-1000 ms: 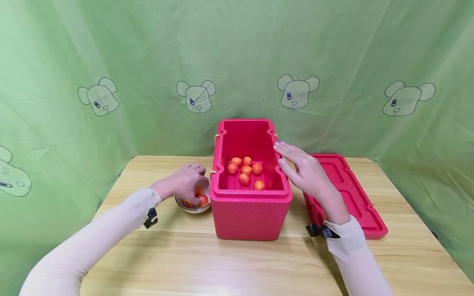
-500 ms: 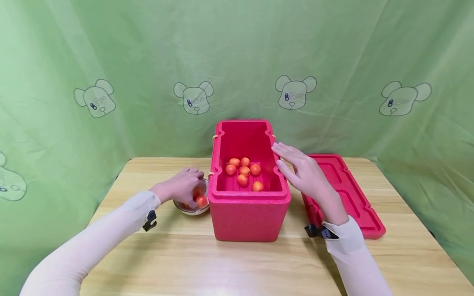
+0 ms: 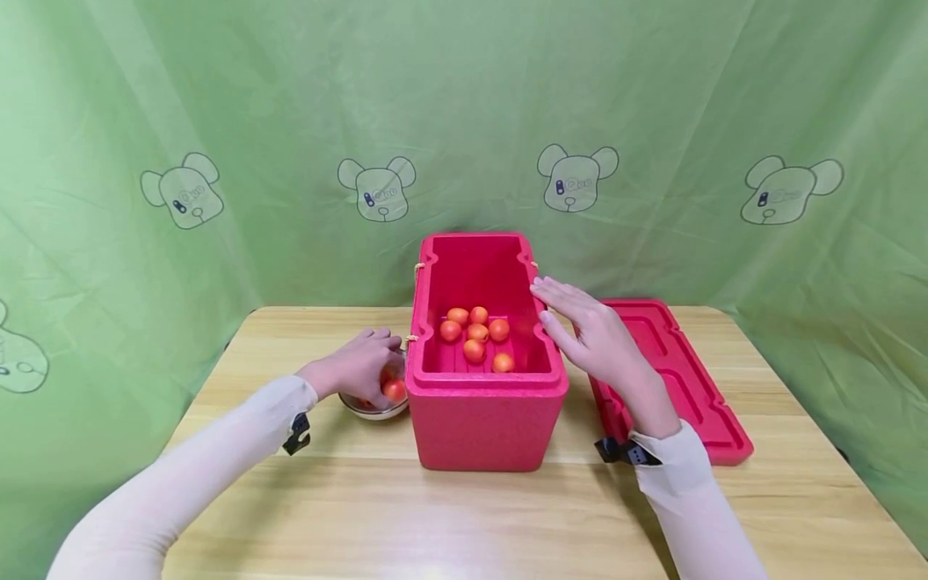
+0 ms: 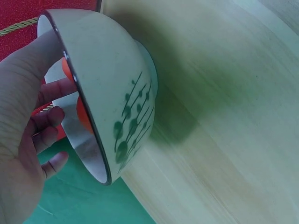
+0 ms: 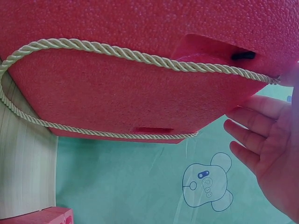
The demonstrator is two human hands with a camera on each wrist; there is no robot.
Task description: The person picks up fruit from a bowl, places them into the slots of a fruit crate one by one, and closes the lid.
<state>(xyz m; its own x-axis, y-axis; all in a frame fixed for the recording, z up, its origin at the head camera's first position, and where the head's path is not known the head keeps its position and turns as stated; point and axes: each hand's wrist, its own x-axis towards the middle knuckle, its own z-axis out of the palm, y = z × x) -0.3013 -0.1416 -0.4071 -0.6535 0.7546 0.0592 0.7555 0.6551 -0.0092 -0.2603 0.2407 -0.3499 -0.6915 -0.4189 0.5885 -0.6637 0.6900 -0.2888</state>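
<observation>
My left hand (image 3: 355,366) reaches into a white bowl (image 4: 105,60) with a dark rim and green leaf print. Thumb and a finger pinch a small orange-red fruit (image 4: 68,70), partly hidden by the bowl's wall. Another such fruit (image 3: 394,391) sits beside the thumb in the bowl. To the right stands an uncovered red foam box (image 3: 487,431) with several orange-red fruits (image 3: 474,351) on its floor. My right hand (image 3: 594,334) rests on the box's right rim, its fingers fairly straight. In the right wrist view its fingers are along the box's upper edge.
A red lid (image 3: 674,370) lies flat on the wooden table (image 3: 326,499), right of the box. Twisted cord handles (image 5: 126,53) hang along the box's side. A green curtain (image 3: 471,97) with bear drawings stands behind and beside the table.
The left hand has shifted slightly within the bowl, and its fingers have moved around the fruits. The right hand has stayed on the box's rim. The whole head view has shifted slightly.
</observation>
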